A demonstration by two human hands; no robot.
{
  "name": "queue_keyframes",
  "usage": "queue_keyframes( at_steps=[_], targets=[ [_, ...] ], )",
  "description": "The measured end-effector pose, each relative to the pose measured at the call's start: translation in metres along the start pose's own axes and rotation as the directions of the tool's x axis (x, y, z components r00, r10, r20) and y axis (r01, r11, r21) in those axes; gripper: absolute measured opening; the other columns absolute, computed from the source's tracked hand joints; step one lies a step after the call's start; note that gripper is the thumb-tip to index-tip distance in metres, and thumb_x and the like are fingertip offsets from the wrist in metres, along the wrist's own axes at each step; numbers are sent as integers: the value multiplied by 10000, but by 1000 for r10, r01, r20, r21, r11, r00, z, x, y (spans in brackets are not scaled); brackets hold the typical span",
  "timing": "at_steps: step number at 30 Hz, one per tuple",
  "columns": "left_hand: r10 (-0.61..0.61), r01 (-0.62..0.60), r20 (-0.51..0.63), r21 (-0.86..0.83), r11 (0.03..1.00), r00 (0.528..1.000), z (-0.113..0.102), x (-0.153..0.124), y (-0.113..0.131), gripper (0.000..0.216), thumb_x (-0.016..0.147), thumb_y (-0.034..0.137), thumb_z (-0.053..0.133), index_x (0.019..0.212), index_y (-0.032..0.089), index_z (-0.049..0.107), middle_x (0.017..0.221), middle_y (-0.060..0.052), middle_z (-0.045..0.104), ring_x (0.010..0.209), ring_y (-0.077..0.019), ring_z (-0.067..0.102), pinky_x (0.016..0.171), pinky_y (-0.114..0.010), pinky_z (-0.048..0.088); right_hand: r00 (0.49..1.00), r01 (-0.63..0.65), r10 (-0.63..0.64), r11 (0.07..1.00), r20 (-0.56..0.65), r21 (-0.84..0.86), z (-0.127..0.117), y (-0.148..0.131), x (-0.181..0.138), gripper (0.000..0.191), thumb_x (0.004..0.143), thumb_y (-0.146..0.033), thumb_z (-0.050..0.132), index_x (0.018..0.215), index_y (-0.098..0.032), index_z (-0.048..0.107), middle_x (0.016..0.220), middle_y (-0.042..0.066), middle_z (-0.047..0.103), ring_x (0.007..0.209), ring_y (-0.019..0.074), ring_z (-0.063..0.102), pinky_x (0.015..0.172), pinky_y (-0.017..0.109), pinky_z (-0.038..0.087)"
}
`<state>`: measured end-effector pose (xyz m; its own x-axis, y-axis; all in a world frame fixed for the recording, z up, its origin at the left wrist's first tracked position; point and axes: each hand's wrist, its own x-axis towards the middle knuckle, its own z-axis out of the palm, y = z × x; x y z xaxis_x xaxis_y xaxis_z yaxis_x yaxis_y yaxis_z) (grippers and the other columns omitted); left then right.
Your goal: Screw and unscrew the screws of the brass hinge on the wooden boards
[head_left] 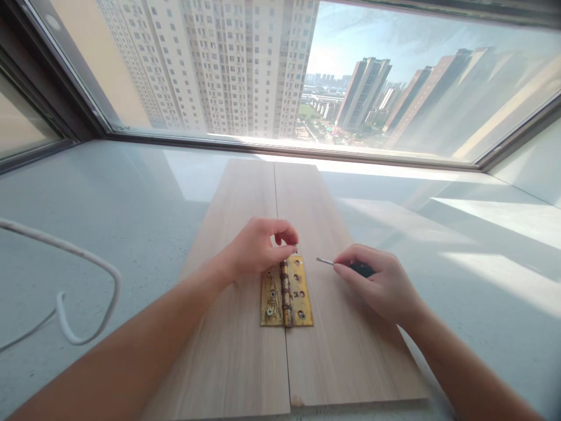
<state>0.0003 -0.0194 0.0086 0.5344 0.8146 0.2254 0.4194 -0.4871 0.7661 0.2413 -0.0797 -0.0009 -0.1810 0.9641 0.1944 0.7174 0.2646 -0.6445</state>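
Where bds (232,351) meet | hinge (286,295): brass-clr, scuffed | dk stains

The far left corner of the hinge (286,295) is hidden by the left hand (263,245); its pinched piece (295,248) is too small to be identified. The screwdriver handle (362,269) is partly covered by the right hand (385,280).

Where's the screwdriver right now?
In the head view, the screwdriver is right of centre, held in the right hand over the right-hand board. Its tip points left toward the hinge, without touching it.
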Motion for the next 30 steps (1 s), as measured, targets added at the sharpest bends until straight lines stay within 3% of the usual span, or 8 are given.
queue_keyframes(
  at_steps=[6, 18, 26, 30],
  targets=[
    [25, -32, 129, 53, 998, 991, 7, 2, 0, 105, 745, 202, 586, 791, 184, 679, 757, 11, 665, 730, -117, 569, 688, -250, 442, 999, 36, -35, 999, 38, -36, 2, -2, 0, 116, 833, -269, 542, 764, -218, 620, 764, -7, 631, 724, 134, 559, 681, 278, 427],
    [85, -100, 126, 120, 988, 988, 5, 6, 0, 124, 744, 168, 589, 787, 184, 704, 750, -8, 679, 739, -133, 582, 695, -273, 453, 998, 40, -38, 999, 48, -33, 2, -3, 0, 137, 823, -293, 545, 746, -216, 627, 752, 19, 645, 700, 156, 572, 658, 297, 439],
    [217, -243, 154, 177, 954, 964, 4, 6, 2, 163, 739, 81, 574, 765, 172, 708, 760, -16, 691, 789, -153, 575, 737, -286, 459, 998, 46, -44, 998, 51, -44, 2, -3, 0, 127, 819, -282, 549, 743, -219, 628, 749, 14, 644, 700, 152, 570, 660, 298, 439],
    [229, -253, 148, 171, 952, 962, 4, 5, 2, 184, 750, 88, 570, 799, 184, 720, 781, -18, 689, 803, -156, 576, 731, -286, 468, 998, 42, -39, 998, 50, -44, 2, -3, 0, 128, 824, -288, 549, 745, -221, 624, 748, 8, 639, 697, 146, 567, 661, 293, 437]
  ],
)
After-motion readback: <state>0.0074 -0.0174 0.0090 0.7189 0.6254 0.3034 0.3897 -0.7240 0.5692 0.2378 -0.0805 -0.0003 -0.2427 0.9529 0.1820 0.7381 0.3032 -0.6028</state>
